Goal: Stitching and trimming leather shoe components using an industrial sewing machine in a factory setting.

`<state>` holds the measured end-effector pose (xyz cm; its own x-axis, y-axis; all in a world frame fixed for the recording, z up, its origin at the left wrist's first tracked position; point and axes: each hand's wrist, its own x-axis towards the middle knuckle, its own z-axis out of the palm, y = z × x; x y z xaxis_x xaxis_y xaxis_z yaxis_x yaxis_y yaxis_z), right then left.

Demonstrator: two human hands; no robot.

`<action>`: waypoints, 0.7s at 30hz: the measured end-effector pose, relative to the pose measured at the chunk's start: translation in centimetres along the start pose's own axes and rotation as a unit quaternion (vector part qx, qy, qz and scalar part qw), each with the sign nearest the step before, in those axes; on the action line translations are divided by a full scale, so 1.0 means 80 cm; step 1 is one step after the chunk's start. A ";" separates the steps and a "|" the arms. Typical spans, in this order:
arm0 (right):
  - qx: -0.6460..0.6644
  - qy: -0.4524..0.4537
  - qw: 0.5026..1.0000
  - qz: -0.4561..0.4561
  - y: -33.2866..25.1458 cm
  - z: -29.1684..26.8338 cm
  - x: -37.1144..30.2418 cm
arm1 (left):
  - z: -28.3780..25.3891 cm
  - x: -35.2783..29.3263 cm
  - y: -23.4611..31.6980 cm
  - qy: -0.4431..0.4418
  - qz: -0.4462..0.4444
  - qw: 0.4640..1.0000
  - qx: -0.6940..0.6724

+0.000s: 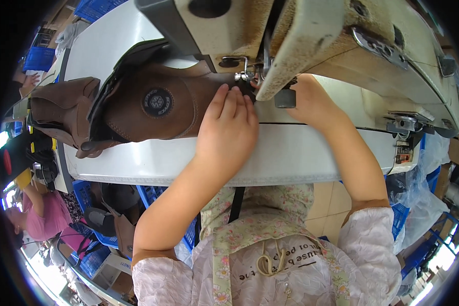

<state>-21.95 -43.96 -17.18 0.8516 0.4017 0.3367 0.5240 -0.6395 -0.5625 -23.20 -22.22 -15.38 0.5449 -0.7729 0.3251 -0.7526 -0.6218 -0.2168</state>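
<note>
A brown leather boot upper (127,120) with a round dark patch and stitched seams lies on the white sewing table (153,163). Its right end reaches under the needle area (247,75) of a worn, cream-coloured sewing machine (316,56). My left hand (227,130) rests palm down on that end, fingers stretched out close together, just in front of the needle. On the far right side of the machine head is my right hand (311,102), by the material; the machine hides most of its fingers, so what they do cannot be seen.
More brown leather pieces (58,102) hang over the table's left edge. Below stand blue crates (92,194) with shoe parts. At the left, another person in a pink top (48,214) sits nearby. Clear plastic bags (423,178) hang at the right.
</note>
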 end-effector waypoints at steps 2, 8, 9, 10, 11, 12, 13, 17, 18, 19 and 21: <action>0.025 0.007 1.000 0.007 -0.003 -0.004 -0.001 | 0.001 0.004 0.002 -0.004 0.002 0.999 -0.038; -0.050 -0.006 0.999 0.002 -0.005 -0.007 -0.002 | 0.005 0.010 0.004 0.031 -0.029 0.997 -0.058; -0.050 -0.007 0.999 0.001 -0.007 -0.005 -0.001 | 0.007 0.010 0.003 0.032 -0.031 0.997 -0.058; -0.033 0.007 0.999 0.013 -0.009 -0.004 -0.001 | 0.011 0.008 0.001 0.052 -0.023 0.996 -0.065; -0.018 0.020 0.999 0.027 -0.010 -0.004 -0.001 | 0.013 0.009 0.000 0.073 -0.015 0.995 -0.073; -0.019 0.018 0.999 0.026 -0.009 -0.004 -0.001 | 0.012 0.009 -0.002 0.075 -0.017 0.994 -0.074; 0.005 0.002 0.999 0.042 -0.008 -0.004 0.000 | 0.010 0.010 -0.004 0.063 -0.010 0.995 -0.079; -0.004 0.004 1.000 0.014 0.001 0.002 -0.002 | 0.009 0.007 -0.011 0.033 0.008 0.997 -0.067; -0.004 0.002 1.000 0.014 0.000 0.002 -0.002 | 0.010 0.005 -0.014 0.032 0.006 0.997 -0.068; -0.007 -0.002 1.000 0.020 -0.002 0.001 -0.002 | 0.011 0.004 -0.017 0.043 0.012 0.997 -0.058; -0.007 -0.009 1.000 0.024 -0.001 0.004 -0.001 | 0.013 0.004 -0.021 0.052 0.016 0.997 -0.048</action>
<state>-22.07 -43.77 -17.41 0.8752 0.3824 0.2962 0.4833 -0.6677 -0.5662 -21.37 -21.58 -15.85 0.4833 -0.7712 0.4143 -0.8031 -0.5790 -0.1409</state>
